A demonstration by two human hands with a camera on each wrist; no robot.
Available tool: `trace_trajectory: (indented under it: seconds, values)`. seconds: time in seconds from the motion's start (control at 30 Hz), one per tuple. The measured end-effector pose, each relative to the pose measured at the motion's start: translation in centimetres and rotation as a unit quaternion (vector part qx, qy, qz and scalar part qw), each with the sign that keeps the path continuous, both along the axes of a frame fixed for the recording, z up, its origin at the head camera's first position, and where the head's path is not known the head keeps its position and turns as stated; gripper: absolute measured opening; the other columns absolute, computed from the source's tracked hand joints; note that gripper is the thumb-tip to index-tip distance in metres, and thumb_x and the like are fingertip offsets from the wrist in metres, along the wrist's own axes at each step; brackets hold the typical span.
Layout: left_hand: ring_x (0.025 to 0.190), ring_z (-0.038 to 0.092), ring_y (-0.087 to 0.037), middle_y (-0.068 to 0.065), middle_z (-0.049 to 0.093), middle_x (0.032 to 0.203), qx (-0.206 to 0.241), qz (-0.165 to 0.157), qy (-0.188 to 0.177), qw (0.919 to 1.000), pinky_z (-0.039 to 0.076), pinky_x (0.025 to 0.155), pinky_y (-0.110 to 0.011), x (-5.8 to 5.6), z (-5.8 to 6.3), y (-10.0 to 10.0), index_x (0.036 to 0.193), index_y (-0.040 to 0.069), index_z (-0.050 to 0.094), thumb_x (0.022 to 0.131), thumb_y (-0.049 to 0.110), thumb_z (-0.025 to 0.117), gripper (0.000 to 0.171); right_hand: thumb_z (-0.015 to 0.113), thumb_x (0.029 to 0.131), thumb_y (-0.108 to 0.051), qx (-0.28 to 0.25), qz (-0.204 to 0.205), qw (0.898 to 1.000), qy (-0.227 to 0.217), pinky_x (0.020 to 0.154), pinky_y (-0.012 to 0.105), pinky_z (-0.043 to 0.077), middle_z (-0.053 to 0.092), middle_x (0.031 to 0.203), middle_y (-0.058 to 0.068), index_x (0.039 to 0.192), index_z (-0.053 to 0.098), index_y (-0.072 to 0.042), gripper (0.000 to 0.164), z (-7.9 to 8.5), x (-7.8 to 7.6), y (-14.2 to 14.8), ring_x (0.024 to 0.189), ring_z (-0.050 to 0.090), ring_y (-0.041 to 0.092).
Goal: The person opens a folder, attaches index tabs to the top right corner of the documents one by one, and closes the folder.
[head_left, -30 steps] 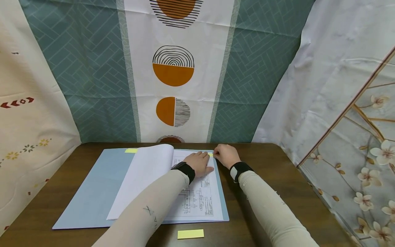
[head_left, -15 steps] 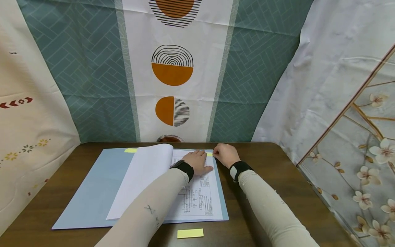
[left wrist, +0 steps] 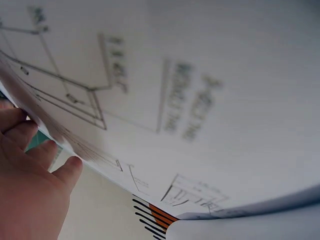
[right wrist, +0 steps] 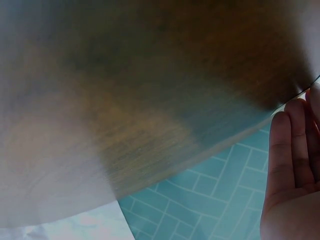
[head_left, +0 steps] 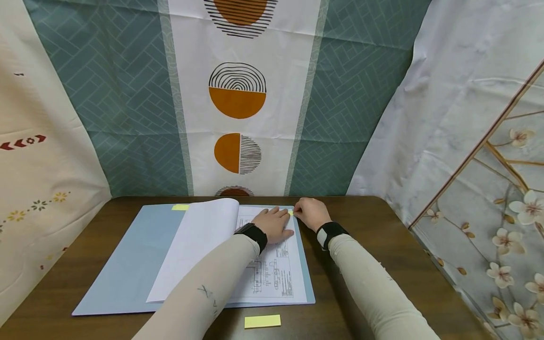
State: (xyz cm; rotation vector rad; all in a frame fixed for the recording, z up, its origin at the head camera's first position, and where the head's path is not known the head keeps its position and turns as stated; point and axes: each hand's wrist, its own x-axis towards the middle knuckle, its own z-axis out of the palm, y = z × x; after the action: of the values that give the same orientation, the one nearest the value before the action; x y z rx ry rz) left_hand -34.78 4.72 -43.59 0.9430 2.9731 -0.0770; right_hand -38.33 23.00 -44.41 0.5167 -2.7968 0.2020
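Observation:
A light blue folder (head_left: 123, 264) lies spread on the brown table, with white sheets inside. My left hand (head_left: 272, 226) rests fairly flat on the right-hand sheet (head_left: 289, 271), which bears printed technical drawings. In the left wrist view that hand's fingers (left wrist: 70, 170) are spread along the sheet. Between my two hands, at the sheet's top right, shows a small yellow sticky note (head_left: 291, 213), partly covered by the left fingers. My right hand (head_left: 312, 213) pinches its outer end beside the folder's edge. The right wrist view shows that hand's fingers (right wrist: 281, 150) bent, the fingertips cut off.
Turned sheets (head_left: 193, 245) curl up on the folder's left side. Another yellow sticky note (head_left: 180, 207) sticks out at their top. A yellow sticky note pad (head_left: 262, 321) lies on the table (head_left: 361, 217) in front of the folder. Patterned cloths (head_left: 352, 94) hang behind and beside the table.
The left fingers shift slightly left, baring more of the sticky note, then come back over it. The right hand stays at the sticky note's end.

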Motion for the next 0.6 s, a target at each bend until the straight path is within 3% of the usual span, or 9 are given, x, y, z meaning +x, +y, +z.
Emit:
trace_trajectory:
  seconds: [0.3, 0.6]
  values:
    - [0.146, 0.030, -0.024, 0.002, 0.037, 0.158, -0.015, 0.029, 0.012, 0.9994, 0.026, 0.113, -0.051, -1.01, -0.81, 0.15, 0.156, 0.019, 0.039, 0.096, 0.067, 0.042, 0.077, 0.074, 0.089, -0.019, -0.001, -0.002, 1.000, 0.001, 0.082, 0.033, 0.051, 0.070, 0.095, -0.004, 0.096, 0.078, -0.016, 0.009, -0.08, -0.12, -0.09, 0.090, 0.067, 0.016]
    - [0.146, 0.031, -0.026, 0.001, 0.036, 0.159, -0.009, 0.058, -0.003, 0.9983, 0.026, 0.112, -0.053, -0.80, -0.42, 0.25, 0.155, 0.017, 0.040, 0.093, 0.070, 0.044, 0.081, 0.074, 0.089, -0.021, 0.004, 0.002, 1.000, 0.011, 0.081, 0.033, 0.052, 0.069, 0.093, -0.005, 0.094, 0.078, -0.017, 0.008, -0.58, -0.47, 0.17, 0.088, 0.066, 0.014]
